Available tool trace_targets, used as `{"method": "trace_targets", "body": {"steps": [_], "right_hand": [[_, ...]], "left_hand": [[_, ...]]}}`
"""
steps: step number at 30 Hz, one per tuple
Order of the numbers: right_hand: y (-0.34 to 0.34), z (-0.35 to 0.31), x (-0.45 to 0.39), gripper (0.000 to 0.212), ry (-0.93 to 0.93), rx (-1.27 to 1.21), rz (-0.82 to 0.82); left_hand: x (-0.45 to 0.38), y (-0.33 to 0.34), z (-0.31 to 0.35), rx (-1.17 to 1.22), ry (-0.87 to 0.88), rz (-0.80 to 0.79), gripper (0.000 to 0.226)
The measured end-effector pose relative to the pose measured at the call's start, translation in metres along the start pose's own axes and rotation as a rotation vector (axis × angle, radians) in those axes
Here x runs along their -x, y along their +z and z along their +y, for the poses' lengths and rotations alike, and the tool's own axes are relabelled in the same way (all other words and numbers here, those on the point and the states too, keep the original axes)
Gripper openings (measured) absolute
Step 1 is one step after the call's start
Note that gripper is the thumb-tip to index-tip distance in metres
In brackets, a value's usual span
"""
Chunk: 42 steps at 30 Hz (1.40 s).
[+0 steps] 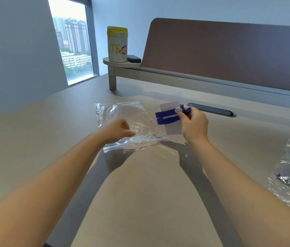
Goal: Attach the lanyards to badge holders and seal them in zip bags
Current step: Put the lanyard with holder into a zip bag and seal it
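zip bag (131, 122) clear glossy crinkled plastic; lanyard (165, 118) blue woven cloth; desk (140, 202) smooth matt.

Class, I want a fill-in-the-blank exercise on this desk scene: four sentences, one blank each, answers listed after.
1. The lanyard wrapped round the badge holder is ____ in colour.
2. The badge holder is gripped by the ____ hand.
3. The left hand touches the empty ____.
4. The tall canister has a ____ lid.

Answers: blue; right; zip bag; yellow
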State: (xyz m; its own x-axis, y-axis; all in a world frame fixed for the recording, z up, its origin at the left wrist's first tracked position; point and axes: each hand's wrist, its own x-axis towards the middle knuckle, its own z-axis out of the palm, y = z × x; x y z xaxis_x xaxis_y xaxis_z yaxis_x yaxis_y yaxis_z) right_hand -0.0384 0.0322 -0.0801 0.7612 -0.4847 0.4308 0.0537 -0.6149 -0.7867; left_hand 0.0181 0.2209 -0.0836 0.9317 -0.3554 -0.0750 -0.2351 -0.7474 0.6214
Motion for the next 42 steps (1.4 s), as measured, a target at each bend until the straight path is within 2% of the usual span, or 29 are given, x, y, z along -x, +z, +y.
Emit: {"method": "trace_targets", "body": {"steps": [3, 5, 10, 12, 16, 19, 22, 27, 29, 31, 33, 34, 36, 37, 40, 42], "right_hand": [[-0.005, 0.004, 0.007, 0.028, 0.066, -0.034, 0.011], [-0.007, 0.003, 0.011, 0.027, 0.073, -0.068, 0.018], [-0.010, -0.007, 0.016, 0.022, 0.043, -0.171, 0.034], [-0.010, -0.017, 0.018, 0.008, 0.008, -0.272, 0.032], [-0.005, -0.039, 0.022, 0.018, -0.154, -0.381, -0.002], [0.003, -0.048, 0.023, 0.007, -0.226, -0.386, -0.026], [0.009, -0.046, 0.021, 0.012, -0.281, -0.299, -0.042], [0.008, -0.032, 0.014, 0.020, -0.386, 0.018, -0.117], [0.005, -0.031, 0.010, 0.023, -0.397, 0.078, -0.141], [0.002, -0.033, 0.006, 0.023, -0.404, 0.110, -0.158], [0.001, -0.036, 0.003, 0.023, -0.380, 0.115, -0.172], [0.000, -0.038, 0.001, 0.023, -0.361, 0.103, -0.173], [-0.002, -0.043, -0.003, 0.021, -0.319, 0.075, -0.165], [-0.004, -0.045, -0.005, 0.019, -0.298, 0.062, -0.161], [-0.008, -0.050, -0.009, 0.019, -0.241, 0.032, -0.184], [-0.010, -0.054, -0.009, 0.020, -0.232, 0.038, -0.217]], "left_hand": [[0.003, 0.011, -0.011, -0.287, 0.023, -0.071, 0.054], [0.002, 0.012, -0.016, -0.401, 0.029, -0.054, 0.057], [0.005, 0.005, -0.017, -0.465, 0.038, 0.125, 0.022], [0.006, 0.001, -0.016, -0.426, 0.038, 0.181, 0.022], [0.001, -0.010, -0.009, -0.266, 0.081, 0.212, 0.022], [0.000, -0.018, -0.001, -0.145, 0.098, 0.168, 0.022], [0.002, -0.024, 0.004, -0.014, 0.107, 0.114, 0.022], [0.006, -0.038, 0.009, 0.253, 0.036, -0.022, 0.022], [0.007, -0.045, 0.009, 0.454, 0.001, -0.068, 0.015], [0.005, -0.052, 0.008, 0.649, 0.000, -0.111, 0.017], [0.005, -0.057, 0.008, 0.755, 0.046, -0.174, 0.010], [0.005, -0.060, 0.009, 0.785, 0.079, -0.229, 0.015], [0.003, -0.063, 0.010, 0.772, 0.122, -0.324, 0.051], [0.002, -0.063, 0.012, 0.743, 0.132, -0.331, 0.056], [0.004, -0.058, 0.023, 0.600, 0.172, -0.176, 0.021], [0.005, -0.055, 0.029, 0.544, 0.224, -0.033, 0.013]]}}
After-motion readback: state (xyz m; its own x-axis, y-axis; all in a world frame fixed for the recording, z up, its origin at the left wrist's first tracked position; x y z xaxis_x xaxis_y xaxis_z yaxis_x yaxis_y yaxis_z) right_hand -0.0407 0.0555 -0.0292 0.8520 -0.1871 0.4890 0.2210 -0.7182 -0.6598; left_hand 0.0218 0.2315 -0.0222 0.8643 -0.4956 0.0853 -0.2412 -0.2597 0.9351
